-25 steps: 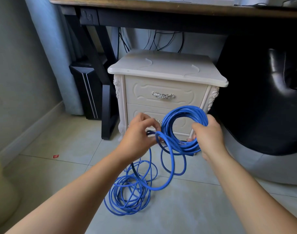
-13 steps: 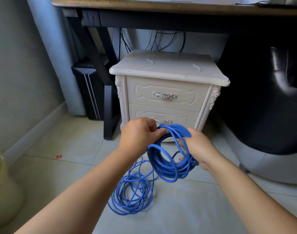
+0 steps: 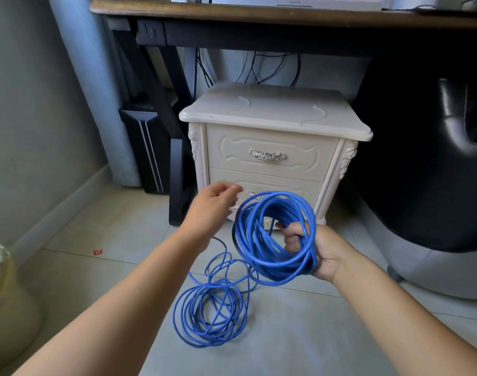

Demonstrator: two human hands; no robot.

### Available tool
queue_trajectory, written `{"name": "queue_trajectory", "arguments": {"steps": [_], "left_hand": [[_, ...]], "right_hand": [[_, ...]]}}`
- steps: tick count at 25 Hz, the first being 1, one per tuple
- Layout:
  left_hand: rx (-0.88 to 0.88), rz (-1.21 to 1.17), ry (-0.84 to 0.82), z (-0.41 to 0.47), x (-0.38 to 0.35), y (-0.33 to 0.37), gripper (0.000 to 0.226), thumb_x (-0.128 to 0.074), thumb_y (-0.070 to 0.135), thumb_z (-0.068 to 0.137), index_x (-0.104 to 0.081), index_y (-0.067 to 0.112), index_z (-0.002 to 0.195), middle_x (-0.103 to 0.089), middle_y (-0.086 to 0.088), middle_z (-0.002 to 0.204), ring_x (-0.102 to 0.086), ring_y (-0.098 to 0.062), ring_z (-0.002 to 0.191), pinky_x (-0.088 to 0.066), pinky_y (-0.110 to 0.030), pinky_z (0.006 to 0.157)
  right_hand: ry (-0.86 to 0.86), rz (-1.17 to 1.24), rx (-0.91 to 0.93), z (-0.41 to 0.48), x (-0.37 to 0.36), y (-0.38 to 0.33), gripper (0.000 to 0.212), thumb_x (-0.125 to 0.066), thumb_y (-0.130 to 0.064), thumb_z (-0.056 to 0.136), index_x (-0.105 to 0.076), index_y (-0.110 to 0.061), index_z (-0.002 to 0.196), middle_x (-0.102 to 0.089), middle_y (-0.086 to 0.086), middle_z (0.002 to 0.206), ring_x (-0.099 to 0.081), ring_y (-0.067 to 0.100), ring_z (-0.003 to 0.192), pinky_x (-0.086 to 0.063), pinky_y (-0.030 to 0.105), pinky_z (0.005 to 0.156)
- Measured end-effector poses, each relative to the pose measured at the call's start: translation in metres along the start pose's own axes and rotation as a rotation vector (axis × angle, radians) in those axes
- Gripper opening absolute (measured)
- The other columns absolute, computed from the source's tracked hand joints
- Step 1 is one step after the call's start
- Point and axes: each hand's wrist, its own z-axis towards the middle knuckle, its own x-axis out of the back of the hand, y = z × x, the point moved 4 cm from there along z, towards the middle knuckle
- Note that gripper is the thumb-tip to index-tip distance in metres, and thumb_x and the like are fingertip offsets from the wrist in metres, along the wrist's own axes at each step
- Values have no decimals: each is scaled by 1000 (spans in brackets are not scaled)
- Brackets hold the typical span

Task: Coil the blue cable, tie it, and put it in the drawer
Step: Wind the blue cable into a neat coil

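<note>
Right hand [image 3: 323,255]: grip closed round gathered coil of blue cable [image 3: 259,256], coil held up in front of lower drawer [image 3: 289,185] of nightstand [image 3: 272,115]. Left hand [image 3: 213,210] just beside coil, blurred, fingers loose, grip holding nothing. Rest of cable in loose loops on floor [image 3: 313,337] below. Both drawers closed.

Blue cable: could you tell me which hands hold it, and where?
The right hand grips the blue cable at the coil's lower right; the left hand seems empty.
</note>
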Motion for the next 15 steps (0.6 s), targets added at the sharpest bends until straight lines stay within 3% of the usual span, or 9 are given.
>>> {"name": "queue_trajectory", "arguments": {"steps": [2, 4, 5, 7, 9, 11, 13, 15], "left_hand": [[111, 189, -170, 1, 7, -14, 10, -60, 17, 94, -68, 14, 99, -70, -10, 95, -66, -14, 77, -56, -32, 78], [87, 515, -514, -12, -2, -24, 25, -65, 14, 85, -68, 18, 109, -72, -4, 108, -69, -11, 90, -58, -27, 84], [45, 514, -651, -21, -10, -24, 39, -66, 13, 78, -65, 21, 116, -71, 1, 114, -68, -9, 100, -55, -27, 90], [15, 218, -760, -36, -26, -17, 59, -67, 7, 71, -56, 22, 127, -68, 5, 123, -62, -7, 115, -50, -26, 98], [-2, -32, -692, -40, -37, -10, 60, -76, 11, 74, -53, 20, 128, -69, 9, 119, -61, -5, 115, -49, -23, 96], [-33, -49, -459, -40, -44, -6, 54, -85, 33, 71, -57, 25, 117, -74, 11, 102, -68, -4, 99, -52, -21, 86], [-77, 14, -254, -38, -48, -3, 61, -84, 56, 60, -63, 27, 109, -76, 6, 93, -72, -12, 92, -56, -32, 85], [-93, -64, -282, -39, -56, -3, 48, -81, 44, 69, -69, 14, 104, -76, -8, 90, -73, -25, 88, -57, -38, 82]], "right_hand": [[29, 64, 32, -1, 2, -5, 19, -51, 2, 88, -62, -7, 77, -38, -1, 50, -38, 8, 34, -38, 15, 38], [74, 110, 41, -2, 3, -8, 14, -52, 0, 90, -60, -8, 81, -43, 0, 47, -44, 13, 33, -43, 19, 35], [98, 126, 42, -1, 4, -8, 12, -54, -2, 90, -58, -9, 82, -47, 3, 51, -49, 19, 39, -47, 23, 36], [158, 150, 55, 3, 6, -8, 12, -54, -5, 90, -59, -11, 81, -52, 9, 68, -54, 28, 58, -55, 33, 44], [185, 192, 93, 3, 3, -9, 11, -51, -5, 91, -60, -8, 84, -48, 12, 72, -51, 30, 62, -56, 35, 45], [168, 237, 140, 0, -3, -10, 14, -49, -3, 92, -61, -1, 99, -51, 12, 67, -54, 30, 56, -55, 33, 44], [147, 261, 182, -3, -6, -9, 14, -49, -2, 92, -61, -6, 99, -63, 15, 63, -64, 31, 50, -55, 34, 43], [124, 213, 262, -1, -8, -6, 19, -50, -2, 89, -61, -5, 104, -66, 21, 78, -68, 34, 62, -60, 45, 55]]}}
